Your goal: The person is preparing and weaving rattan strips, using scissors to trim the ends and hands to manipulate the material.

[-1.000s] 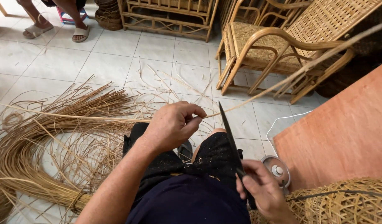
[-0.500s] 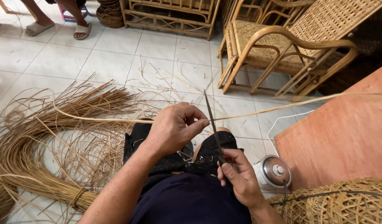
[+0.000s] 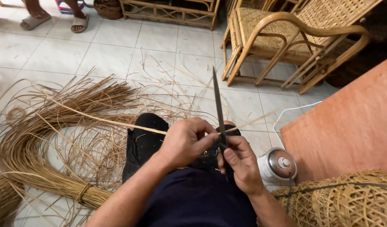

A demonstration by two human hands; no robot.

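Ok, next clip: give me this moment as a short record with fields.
left hand: pinches a cane strip against the blade
right hand: grip closed on a knife, blade pointing up
floor: white tiles, cane bundle at left
right side: woven basket, small round appliance, orange board
background: rattan chair, another person's sandalled feet

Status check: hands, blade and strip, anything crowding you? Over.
Left hand pinching rattan strip against knife. Right hand gripping knife handle, blade pointing up and away. Loose rattan bundle on floor at left, small white appliance at right; neither touching hands.
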